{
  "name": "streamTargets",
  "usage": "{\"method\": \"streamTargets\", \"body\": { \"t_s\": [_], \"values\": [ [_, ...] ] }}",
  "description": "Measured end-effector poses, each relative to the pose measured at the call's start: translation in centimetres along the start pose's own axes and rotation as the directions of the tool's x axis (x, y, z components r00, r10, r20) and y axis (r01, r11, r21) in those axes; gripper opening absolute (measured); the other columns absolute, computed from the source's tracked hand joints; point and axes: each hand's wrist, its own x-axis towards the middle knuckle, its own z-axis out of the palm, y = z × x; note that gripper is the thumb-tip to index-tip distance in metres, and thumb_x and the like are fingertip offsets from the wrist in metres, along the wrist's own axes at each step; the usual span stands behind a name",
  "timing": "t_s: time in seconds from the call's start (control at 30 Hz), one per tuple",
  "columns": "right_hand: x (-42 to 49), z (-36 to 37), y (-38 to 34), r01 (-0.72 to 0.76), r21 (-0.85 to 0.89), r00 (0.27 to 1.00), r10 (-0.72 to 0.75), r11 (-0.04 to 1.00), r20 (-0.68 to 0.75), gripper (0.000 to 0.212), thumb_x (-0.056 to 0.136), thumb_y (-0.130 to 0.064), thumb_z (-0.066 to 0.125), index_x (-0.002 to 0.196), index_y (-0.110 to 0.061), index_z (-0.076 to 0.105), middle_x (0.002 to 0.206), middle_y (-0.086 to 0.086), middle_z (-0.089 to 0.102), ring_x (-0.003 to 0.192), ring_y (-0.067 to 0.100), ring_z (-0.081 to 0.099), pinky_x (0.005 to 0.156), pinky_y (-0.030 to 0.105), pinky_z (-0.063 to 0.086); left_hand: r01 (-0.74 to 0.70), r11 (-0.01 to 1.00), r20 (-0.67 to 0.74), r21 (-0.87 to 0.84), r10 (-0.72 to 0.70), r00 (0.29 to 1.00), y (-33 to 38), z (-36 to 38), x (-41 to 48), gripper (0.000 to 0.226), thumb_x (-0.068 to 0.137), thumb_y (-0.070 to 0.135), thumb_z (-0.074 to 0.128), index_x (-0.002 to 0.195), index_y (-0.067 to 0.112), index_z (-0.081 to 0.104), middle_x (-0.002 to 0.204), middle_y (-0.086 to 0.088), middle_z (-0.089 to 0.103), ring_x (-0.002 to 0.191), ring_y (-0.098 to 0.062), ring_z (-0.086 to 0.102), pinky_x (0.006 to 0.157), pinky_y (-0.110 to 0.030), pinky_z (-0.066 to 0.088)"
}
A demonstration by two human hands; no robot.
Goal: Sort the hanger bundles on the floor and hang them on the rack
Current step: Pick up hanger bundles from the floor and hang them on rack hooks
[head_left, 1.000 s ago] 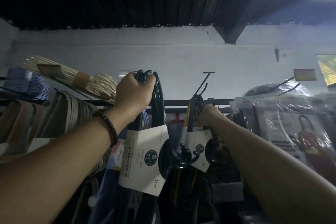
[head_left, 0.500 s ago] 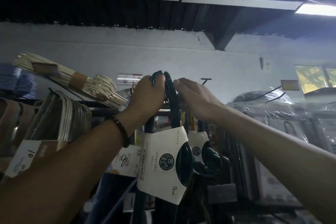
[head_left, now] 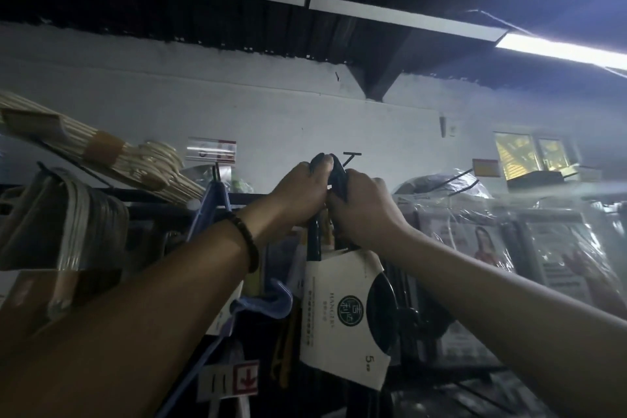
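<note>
Risk noted: the bunched hooks may miss the rack's T-ended peg (head_left: 351, 155), which stands just behind the knuckles in poor light, and the load could slip down among the blue hangers (head_left: 271, 304) alongside. Left hand (head_left: 302, 190) and right hand (head_left: 359, 210) both curl round the hook tops of the hanger bundle (head_left: 339, 309), held at rack height. The bundle is dark hangers in a white card sleeve marked 5.
</note>
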Motion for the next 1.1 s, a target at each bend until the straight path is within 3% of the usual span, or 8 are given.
{"method": "streamTargets", "body": {
  "t_s": [0.23,0.37,0.5,0.6,0.7,0.87,1.0,1.1],
  "values": [
    [1.4,-0.8,2.9,-0.156,-0.095,0.984,0.146,0.983,-0.103,0.02,0.1,-0.021,0.054,0.088,-0.009,0.063,0.07,0.005,0.058,0.055,0.015,0.053,0.04,0.023,0.033,-0.063,0.93,0.107,0.362,0.025,0.994,-1.4,2.2,-0.6,0.066,0.109,0.06,0.027,0.15,0.012,0.046,0.138,-0.011,0.061,0.122,-0.028,0.06,0.092,-0.033,0.043],
    [3.1,0.1,3.7,-0.182,-0.15,0.979,0.164,0.972,-0.124,0.016,0.101,-0.019,0.055,0.089,-0.01,0.061,0.067,0.002,0.05,0.055,0.012,0.048,0.04,0.022,0.03,-0.215,0.891,0.13,0.401,0.177,0.976,-4.7,2.8,-1.5,0.056,0.099,0.065,0.033,0.144,0.033,0.043,0.121,-0.006,0.065,0.112,-0.031,0.062,0.101,-0.052,0.051],
    [4.1,1.6,4.7,-0.211,-0.113,0.974,0.2,0.971,-0.107,0.013,0.1,-0.017,0.057,0.091,-0.01,0.064,0.069,0.002,0.053,0.056,0.011,0.05,0.041,0.022,0.032,-0.194,0.797,0.239,0.572,0.065,0.969,-5.9,2.1,-2.0,0.085,0.097,0.065,0.047,0.164,0.042,-0.001,0.168,-0.004,0.024,0.152,-0.034,0.031,0.12,-0.057,0.034],
    [4.7,2.1,5.6,-0.253,-0.05,0.962,0.246,0.966,-0.117,0.016,0.099,-0.017,0.057,0.091,-0.008,0.067,0.075,0.007,0.06,0.058,0.016,0.053,0.043,0.024,0.034,-0.206,0.75,0.277,0.629,0.033,0.96,-6.6,2.2,-1.9,0.101,0.097,0.062,0.054,0.164,0.037,-0.017,0.177,0.005,-0.001,0.161,-0.026,0.015,0.126,-0.055,0.027],
    [5.4,2.5,5.9,-0.255,-0.048,0.962,0.249,0.966,-0.112,0.016,0.098,-0.019,0.057,0.088,-0.009,0.063,0.076,0.01,0.06,0.06,0.023,0.054,0.045,0.026,0.034,-0.213,0.755,0.264,0.62,0.054,0.963,-7.2,2.8,-1.5,0.106,0.092,0.063,0.058,0.163,0.04,-0.016,0.177,0.009,0.002,0.161,-0.025,0.015,0.125,-0.056,0.028],
    [6.1,3.1,6.4,-0.275,-0.07,0.96,0.271,0.959,-0.066,0.016,0.099,-0.017,0.059,0.085,-0.01,0.059,0.073,0.008,0.055,0.056,0.018,0.05,0.044,0.025,0.032,-0.167,0.78,0.222,0.603,0.037,0.974,-7.8,3.8,-0.9,0.092,0.084,0.066,0.062,0.155,0.054,0.005,0.167,0.001,0.032,0.142,-0.035,0.048,0.107,-0.062,0.047],
    [6.4,4.4,7.3,-0.319,-0.036,0.948,0.318,0.947,-0.031,0.013,0.097,-0.013,0.059,0.085,-0.008,0.06,0.072,0.006,0.054,0.057,0.018,0.051,0.043,0.024,0.034,-0.222,0.676,0.273,0.702,0.032,0.961,-7.8,4.5,-1.8,0.097,0.096,0.061,0.057,0.164,0.04,-0.008,0.173,0.018,-0.002,0.154,-0.032,0.028,0.118,-0.059,0.037],
    [6.9,5.4,7.4,-0.318,-0.003,0.948,0.318,0.948,-0.026,0.011,0.097,-0.01,0.057,0.09,-0.005,0.064,0.078,0.01,0.061,0.061,0.021,0.056,0.044,0.024,0.038,-0.243,0.662,0.28,0.709,0.052,0.959,-8.4,4.5,-2.0,0.094,0.093,0.056,0.065,0.163,0.042,0.003,0.17,0.019,0.006,0.143,-0.032,0.045,0.109,-0.056,0.048]
  ]
}}
